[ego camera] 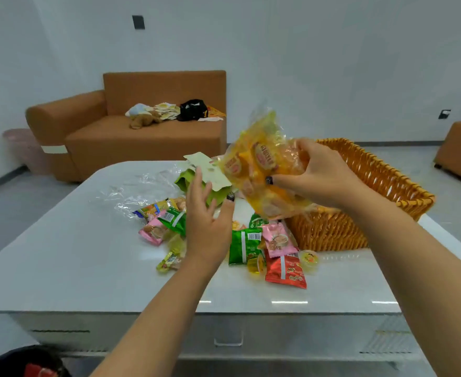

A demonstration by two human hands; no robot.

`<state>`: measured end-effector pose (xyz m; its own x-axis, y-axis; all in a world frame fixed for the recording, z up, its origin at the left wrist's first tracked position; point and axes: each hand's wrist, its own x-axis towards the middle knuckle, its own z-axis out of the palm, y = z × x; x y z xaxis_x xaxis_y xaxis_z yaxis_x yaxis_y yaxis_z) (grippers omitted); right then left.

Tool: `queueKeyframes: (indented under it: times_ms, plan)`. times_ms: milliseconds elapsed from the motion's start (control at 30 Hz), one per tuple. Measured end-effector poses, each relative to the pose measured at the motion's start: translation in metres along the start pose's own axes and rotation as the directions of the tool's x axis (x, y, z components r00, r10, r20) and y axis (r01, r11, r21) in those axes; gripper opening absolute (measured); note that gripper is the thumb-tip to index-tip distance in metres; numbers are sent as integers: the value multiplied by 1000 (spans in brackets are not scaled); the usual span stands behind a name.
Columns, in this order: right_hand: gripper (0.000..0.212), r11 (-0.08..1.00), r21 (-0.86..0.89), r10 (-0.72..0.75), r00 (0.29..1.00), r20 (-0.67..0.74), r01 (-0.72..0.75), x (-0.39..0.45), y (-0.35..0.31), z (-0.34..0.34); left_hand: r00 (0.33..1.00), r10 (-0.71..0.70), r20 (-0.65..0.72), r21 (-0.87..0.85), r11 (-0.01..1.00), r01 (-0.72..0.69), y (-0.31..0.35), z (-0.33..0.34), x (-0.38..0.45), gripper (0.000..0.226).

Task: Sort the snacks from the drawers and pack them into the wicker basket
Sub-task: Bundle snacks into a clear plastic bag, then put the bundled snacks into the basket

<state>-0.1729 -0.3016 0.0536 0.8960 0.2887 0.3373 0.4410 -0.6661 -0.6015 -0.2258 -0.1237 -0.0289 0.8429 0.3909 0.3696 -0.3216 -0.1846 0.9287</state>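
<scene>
**Q:** What lies nearest you?

**A:** White table (pixel 61 268), drawer fronts below its edge. On top, a loose heap of small snacks: red packet (pixel 286 272), two jelly cups (pixel 309 261), green packet (pixel 244 246), pink packet (pixel 277 239). Still unsorted, I judge; spread flat so each can be seen.

**Q:** Your left hand?

**A:** Left hand (pixel 209 227) hovers over the heap, fingers (pixel 196 186) spread wide, thumb apart. Grips nothing. Palm turned toward the bag, likely ready to steady it.

**Q:** And the right?

**A:** Right hand (pixel 313 175) is closed around the top of a clear bag of jelly cups (pixel 259 170), thumb in front, fingers wrapped over the far side. Bag hangs tilted, lifted clear of the table, its lower end over the heap just beside the basket's near wall.

**Q:** The basket?

**A:** Wicker basket (pixel 360 186) sits on the table's right side, behind the heap. Its inside is hidden from me; cannot tell what it holds. Beyond: crumpled clear plastic (pixel 131 191), a green bag (pixel 196 180), then an orange sofa (pixel 142 126).
</scene>
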Motion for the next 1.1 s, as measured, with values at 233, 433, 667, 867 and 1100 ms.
queueKeyframes:
  times_ms: [233,433,667,867,1100]
  plan:
    - [70,925,-227,223,920,-323,-304,64,35,-37,969,-90,231,-45,994,103,11,39,14,80]
    - [62,753,-468,471,875,-110,-463,95,73,-28,938,-177,300,36,984,174,-18,36,5,78]
    - [74,616,-618,616,788,-10,-489,109,104,11,902,-306,305,146,951,273,-59,26,5,68]
    - [60,592,-627,670,742,33,-506,116,118,39,913,-285,293,172,955,243,-69,28,13,65]
    - [58,649,-538,685,720,107,-538,116,113,36,920,-280,274,225,949,222,-81,22,19,63]
